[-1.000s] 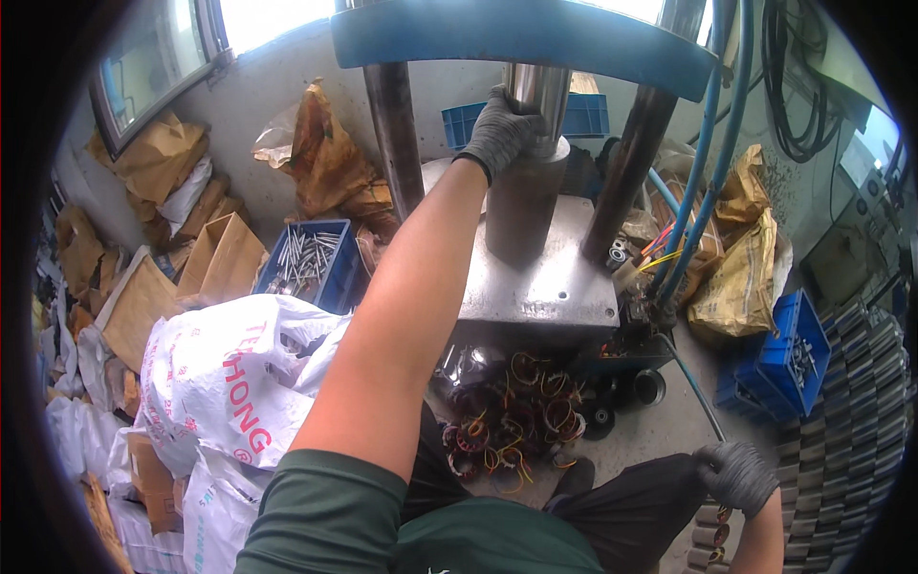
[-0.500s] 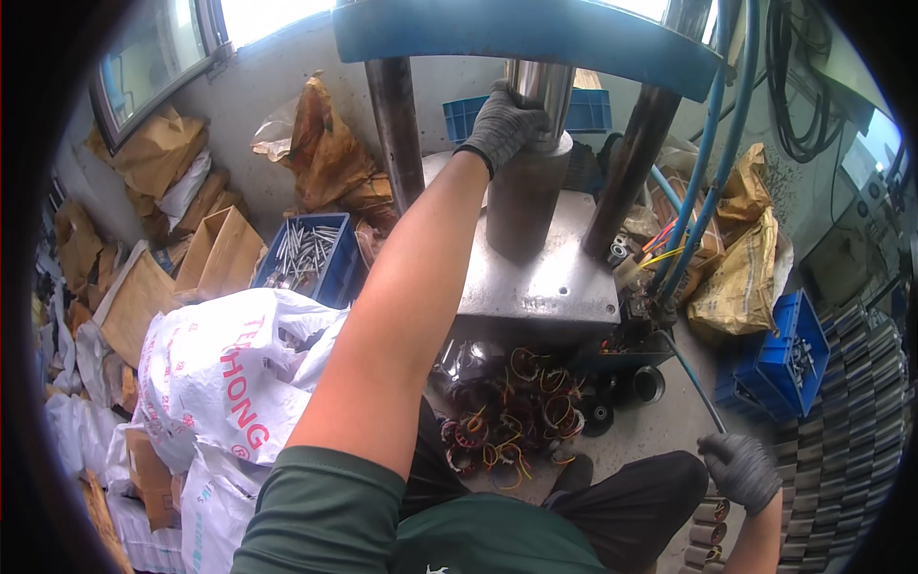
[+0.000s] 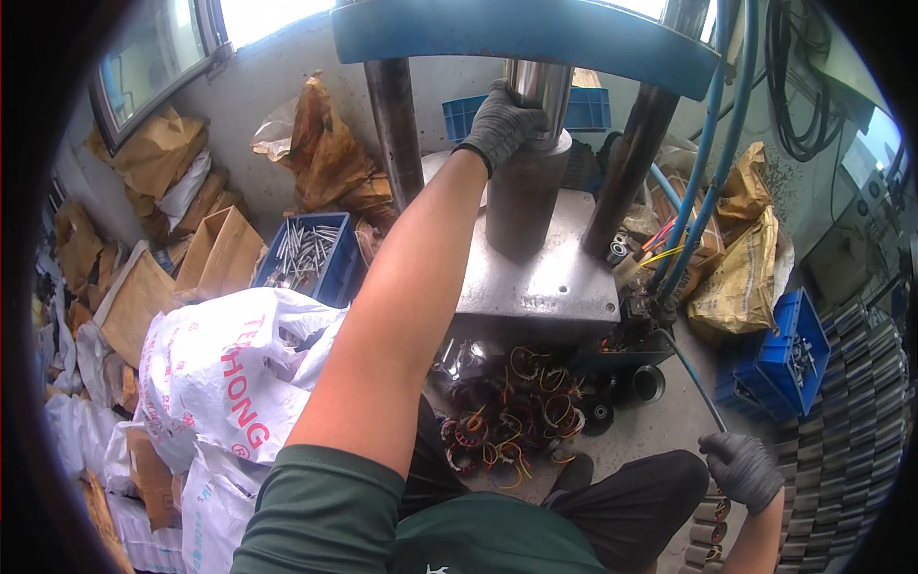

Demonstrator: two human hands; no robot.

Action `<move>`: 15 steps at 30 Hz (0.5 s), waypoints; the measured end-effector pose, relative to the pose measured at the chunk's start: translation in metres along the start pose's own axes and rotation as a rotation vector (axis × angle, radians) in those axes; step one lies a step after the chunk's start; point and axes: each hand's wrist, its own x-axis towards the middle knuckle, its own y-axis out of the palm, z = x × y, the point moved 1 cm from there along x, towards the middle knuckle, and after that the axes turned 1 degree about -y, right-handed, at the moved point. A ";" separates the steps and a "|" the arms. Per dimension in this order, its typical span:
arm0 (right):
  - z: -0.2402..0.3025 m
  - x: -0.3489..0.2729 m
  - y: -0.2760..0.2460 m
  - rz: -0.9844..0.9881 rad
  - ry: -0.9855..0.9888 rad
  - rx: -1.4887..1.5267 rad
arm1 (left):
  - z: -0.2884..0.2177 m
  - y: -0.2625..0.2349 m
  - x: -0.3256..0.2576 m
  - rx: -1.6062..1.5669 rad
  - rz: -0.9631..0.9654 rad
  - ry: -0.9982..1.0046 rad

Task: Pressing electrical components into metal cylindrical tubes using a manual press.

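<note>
My left hand, in a grey glove, is stretched forward to the press. Its fingers curl round the near left side of a shiny metal cylinder, which stands upright on a thicker dark steel cylinder. That one rests on the press's steel bed plate. Down at the right, my gloved right hand is closed round the lower end of a long thin lever, which slants up to the foot of the press. The fingertips of my left hand are partly hidden behind the cylinder.
Below the bed lie several wound stator coils with coloured wires. A blue crate of metal shafts and white sacks stand left. Right are a blue bin and stacked metal cores. A blue crossbeam spans the press columns.
</note>
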 end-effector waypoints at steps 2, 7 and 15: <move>0.003 0.002 -0.001 0.153 0.207 0.101 | -0.001 0.001 -0.002 -0.010 0.004 0.005; -0.003 0.004 0.001 -0.130 0.104 0.143 | 0.003 -0.003 0.003 0.052 -0.012 0.006; 0.006 0.014 -0.018 -0.326 0.011 -0.067 | -0.006 0.007 -0.003 -0.032 -0.004 0.099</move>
